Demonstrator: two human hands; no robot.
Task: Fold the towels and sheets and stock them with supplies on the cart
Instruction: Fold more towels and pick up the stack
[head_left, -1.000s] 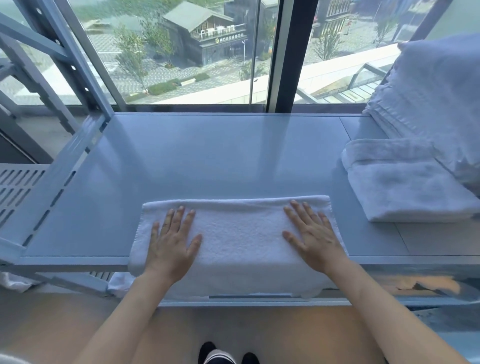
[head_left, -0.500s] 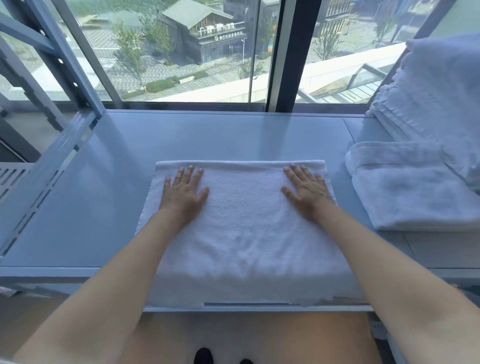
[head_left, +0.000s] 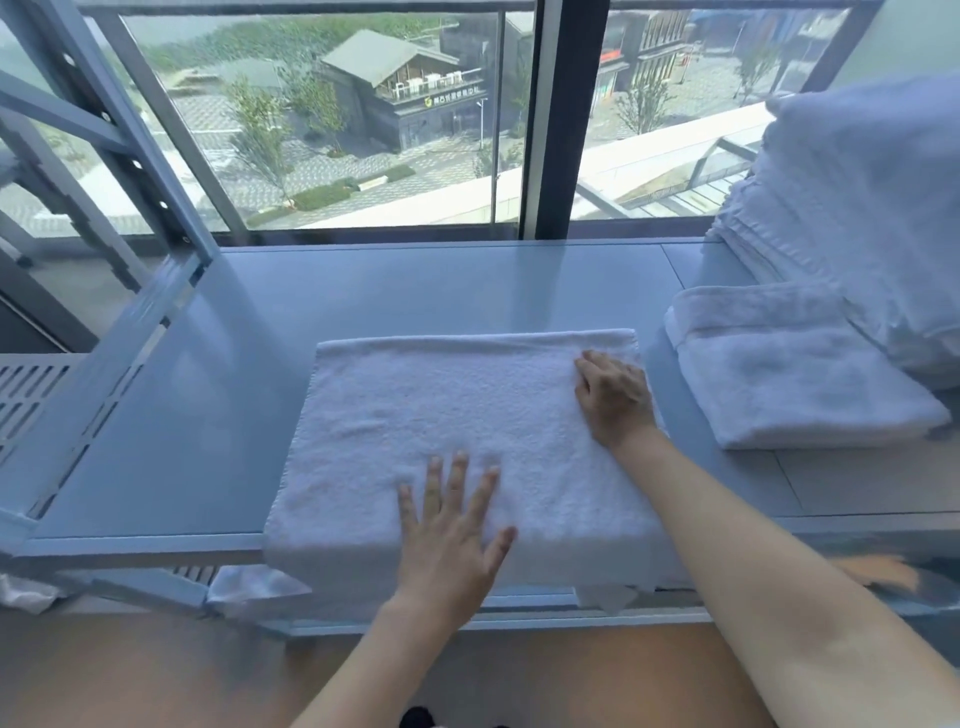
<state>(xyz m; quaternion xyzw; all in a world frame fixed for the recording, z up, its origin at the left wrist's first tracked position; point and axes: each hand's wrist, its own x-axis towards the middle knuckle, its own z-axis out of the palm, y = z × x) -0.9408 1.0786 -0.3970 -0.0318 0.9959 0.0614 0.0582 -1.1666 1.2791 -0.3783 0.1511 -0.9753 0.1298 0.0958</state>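
White terry towel, part-folded, lying mid grey tabletop, near edge overhanging. Soft, light, limp, likely sagging; best pinched at corners. Left hand flat, fingers spread; right hand curling onto far-right corner.

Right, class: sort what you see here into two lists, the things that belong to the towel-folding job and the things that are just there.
Part of the job:
- white towel being smoothed
- left hand, flat on it
- right hand, near its far right corner
- folded towel
- linen stack
- shelf top

Just there:
- window
- metal frame
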